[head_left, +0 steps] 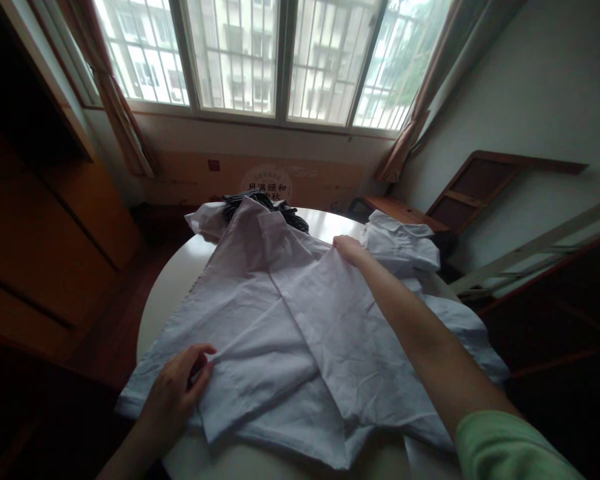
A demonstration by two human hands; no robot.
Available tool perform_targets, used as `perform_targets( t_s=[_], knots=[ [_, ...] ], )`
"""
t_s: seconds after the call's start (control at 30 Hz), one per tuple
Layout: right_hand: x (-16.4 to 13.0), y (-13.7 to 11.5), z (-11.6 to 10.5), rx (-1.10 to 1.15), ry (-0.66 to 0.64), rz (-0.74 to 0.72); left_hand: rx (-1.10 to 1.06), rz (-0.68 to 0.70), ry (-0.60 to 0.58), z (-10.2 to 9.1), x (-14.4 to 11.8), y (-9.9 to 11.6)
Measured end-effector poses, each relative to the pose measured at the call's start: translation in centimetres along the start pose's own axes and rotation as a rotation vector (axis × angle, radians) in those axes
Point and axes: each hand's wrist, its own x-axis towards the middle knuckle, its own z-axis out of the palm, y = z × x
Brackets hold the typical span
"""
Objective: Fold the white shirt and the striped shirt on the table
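White shirt spread across a round white tabletop, near edge draped over the rim. Left hand pinching a fold at the near left; right hand gripping a far edge. Folded white clothes at far right, dark striped cloth half hidden behind. Bare tabletop at left; surroundings dim.

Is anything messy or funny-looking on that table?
A bit. The white shirt is wrinkled and lies askew, with one folded panel slanting across it. The left hand pinches a fold at the near edge; the right hand holds the far edge. More white clothes and a dark striped garment sit bunched behind it. Nothing looks torn or spilled.
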Motion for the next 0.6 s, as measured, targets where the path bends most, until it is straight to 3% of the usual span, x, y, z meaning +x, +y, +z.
perform_targets(
  t_s=[0.27,0.4,0.5,0.6],
  knots=[
    [-1.1,-0.5,0.8,0.055,0.103,-0.009,0.048,-0.013,-0.028,-0.4,0.0,1.0],
    [-3.0,-0.9,0.9,0.126,0.244,-0.033,0.06,0.028,0.0,-0.2,0.0,0.8],
    [-5.5,-2.0,1.2,0.271,0.408,-0.145,0.061,0.049,0.016,-0.1,0.1,0.8],
    [-9.0,-3.6,1.8,0.364,0.48,-0.308,0.069,0.069,0.007,-0.1,0.1,0.8]
  ],
)
